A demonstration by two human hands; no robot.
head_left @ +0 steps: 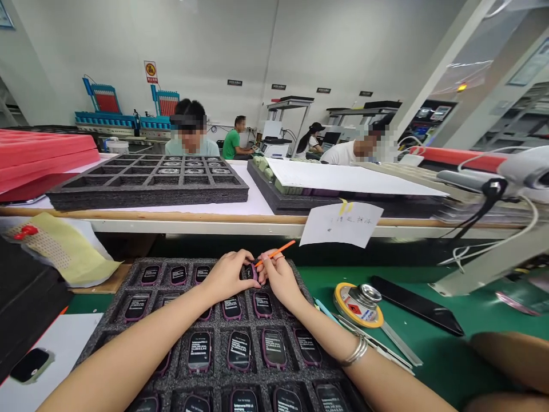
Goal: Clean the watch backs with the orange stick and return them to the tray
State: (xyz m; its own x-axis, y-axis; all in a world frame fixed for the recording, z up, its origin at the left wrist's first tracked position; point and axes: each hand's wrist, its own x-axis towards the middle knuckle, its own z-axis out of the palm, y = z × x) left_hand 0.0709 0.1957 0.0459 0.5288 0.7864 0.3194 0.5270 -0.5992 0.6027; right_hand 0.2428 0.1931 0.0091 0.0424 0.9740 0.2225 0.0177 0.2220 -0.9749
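Note:
My left hand grips a small smartwatch with a dark screen and purple case, above the far rows of a foam tray. Closed around a thin orange stick, my right hand brings its dark tip against or close to the watch's edge; contact cannot be made out. Below both hands, purple smartwatches with lit screens of white text lie face up in the tray's compartments. My forearms cover part of the tray.
Right of the tray are a yellow tape roll with a metal-capped container, metal tools and a black phone-like slab. The shelf ahead holds another foam tray and white board. A green-cased watch lies left. Co-workers sit beyond.

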